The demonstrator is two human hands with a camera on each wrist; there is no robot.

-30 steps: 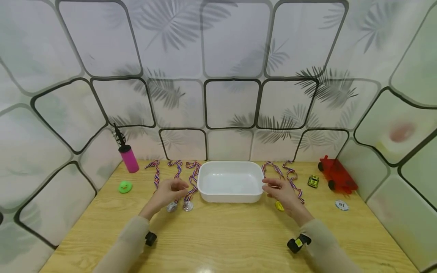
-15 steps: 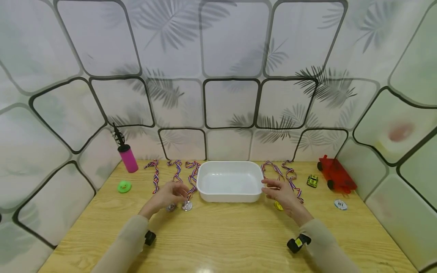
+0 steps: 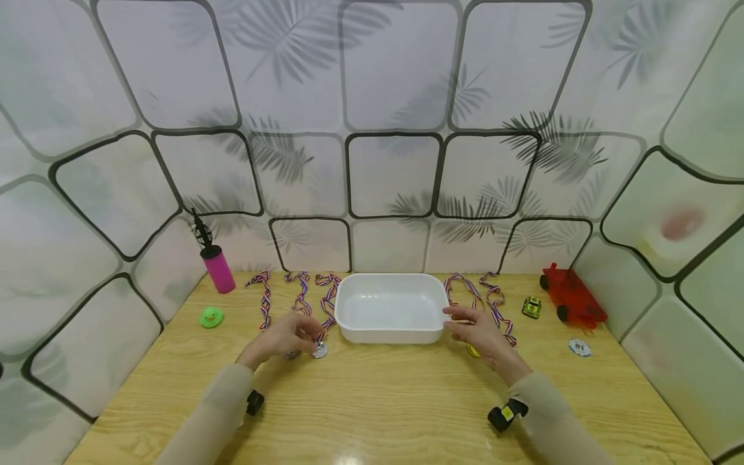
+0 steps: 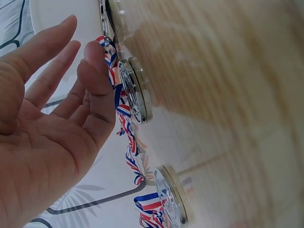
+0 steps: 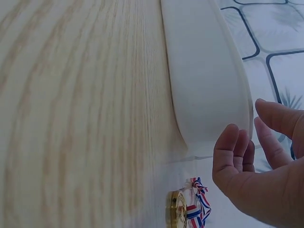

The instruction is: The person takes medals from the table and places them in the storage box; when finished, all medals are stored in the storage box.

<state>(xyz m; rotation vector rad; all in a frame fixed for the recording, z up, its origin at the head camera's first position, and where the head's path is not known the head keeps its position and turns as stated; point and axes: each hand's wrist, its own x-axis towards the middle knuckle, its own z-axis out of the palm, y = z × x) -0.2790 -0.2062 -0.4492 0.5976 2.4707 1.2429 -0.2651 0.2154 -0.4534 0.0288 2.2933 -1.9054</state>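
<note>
- Left hand [image 3: 285, 337]: nothing held; fingers loosely bent, thumb–finger gap moderate.
- Right hand [image 3: 482, 336]: nothing held; fingers apart, held just beside the white tray [image 3: 392, 336]; contact with its rim cannot be told.
- Hands held low, one per side of tray; presumably placed so that both medals and tray can be reached.
- Tray set mid-table, mouth upward; probably centred for access from either hand.
- Medals laid in two groups flanking the tray, ribbons run back towards the wall; likely arranged so discs are presented on the person's side.
- Near silver medal [image 3: 320, 350]: located just beyond left fingertips, on the tray side, flat on table [image 3: 372, 400].
- Second silver medal [image 3: 292, 355]: mostly covered by left hand in head view; third medal [image 4: 168, 195] shown only in left wrist view.
- Gold medal [image 5: 177, 210]: located below right hand, partly hidden from above.
- Green duck [image 3: 212, 317] and red toy car [image 3: 572, 298] set well apart, near the table's sides; seemingly placed out of the way.
</note>
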